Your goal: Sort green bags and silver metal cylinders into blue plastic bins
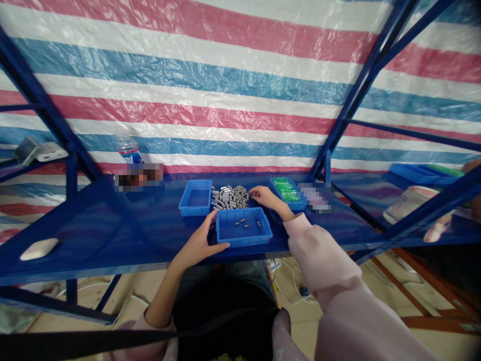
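My left hand (pixel 200 241) grips the left end of a blue plastic bin (pixel 246 242), thumb along the near side and fingers at the far corner. Several small metal screws or pins (pixel 242 221) lie scattered on its floor. Behind this bin is a heap of short silvery metal cylinders (pixel 230 197), loose on the blue table. My right hand (pixel 267 196) is at the heap's right edge with thumb and fingertips pinched together. Whatever sits between those fingertips is too small to make out.
A second blue bin (pixel 195 206) stands left of the heap. Green plastic packets (pixel 286 189) fill another blue bin (pixel 298 206) at right. A bottle (pixel 130 150), a white mouse-shaped object (pixel 39 249) and blue frame posts (pixel 340 125) surround the table (pixel 124 235). Another person's hand (pixel 438 228) shows far right.
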Available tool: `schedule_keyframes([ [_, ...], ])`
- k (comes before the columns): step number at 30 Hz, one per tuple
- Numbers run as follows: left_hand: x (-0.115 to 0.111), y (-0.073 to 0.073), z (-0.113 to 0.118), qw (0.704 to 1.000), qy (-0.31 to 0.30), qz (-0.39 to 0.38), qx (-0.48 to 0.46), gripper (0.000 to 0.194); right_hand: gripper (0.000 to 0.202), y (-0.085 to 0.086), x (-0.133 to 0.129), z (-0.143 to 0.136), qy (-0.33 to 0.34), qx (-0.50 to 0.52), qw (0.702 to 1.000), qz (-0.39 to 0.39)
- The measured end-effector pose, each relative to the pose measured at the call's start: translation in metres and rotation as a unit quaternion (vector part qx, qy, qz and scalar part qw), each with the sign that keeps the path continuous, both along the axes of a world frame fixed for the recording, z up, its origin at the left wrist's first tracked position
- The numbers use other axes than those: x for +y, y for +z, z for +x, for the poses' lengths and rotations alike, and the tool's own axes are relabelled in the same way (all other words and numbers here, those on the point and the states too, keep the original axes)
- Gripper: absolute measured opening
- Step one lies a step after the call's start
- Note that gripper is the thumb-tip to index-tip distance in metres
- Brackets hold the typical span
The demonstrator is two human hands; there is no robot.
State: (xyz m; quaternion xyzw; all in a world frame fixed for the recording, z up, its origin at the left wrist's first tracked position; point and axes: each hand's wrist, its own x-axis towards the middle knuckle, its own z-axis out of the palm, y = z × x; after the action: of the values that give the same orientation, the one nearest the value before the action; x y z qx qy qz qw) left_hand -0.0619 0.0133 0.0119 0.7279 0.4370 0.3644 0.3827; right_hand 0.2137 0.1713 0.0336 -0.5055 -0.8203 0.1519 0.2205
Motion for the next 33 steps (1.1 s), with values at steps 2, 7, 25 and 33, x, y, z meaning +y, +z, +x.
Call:
schedule_keyframes([
  [2,0.000,0.000,0.000,1.000,0.003,0.000,0.001,0.096,0.023,0.000,0.001,0.001,-0.007,-0.003,1.000,-0.001],
  [7,-0.001,0.000,0.000,1.000,0.004,0.002,0.011,0.095,0.011,0.000,0.001,0.004,-0.014,0.000,1.000,-0.005],
  [25,-0.001,0.002,0.000,1.000,0.002,0.005,0.014,0.094,0.027,0.036,-0.036,-0.013,0.274,0.215,0.900,-0.262],
  [33,-0.001,0.002,0.000,1.000,-0.005,0.020,0.019,0.093,0.032,0.031,-0.033,-0.015,0.180,0.266,0.926,-0.199],
])
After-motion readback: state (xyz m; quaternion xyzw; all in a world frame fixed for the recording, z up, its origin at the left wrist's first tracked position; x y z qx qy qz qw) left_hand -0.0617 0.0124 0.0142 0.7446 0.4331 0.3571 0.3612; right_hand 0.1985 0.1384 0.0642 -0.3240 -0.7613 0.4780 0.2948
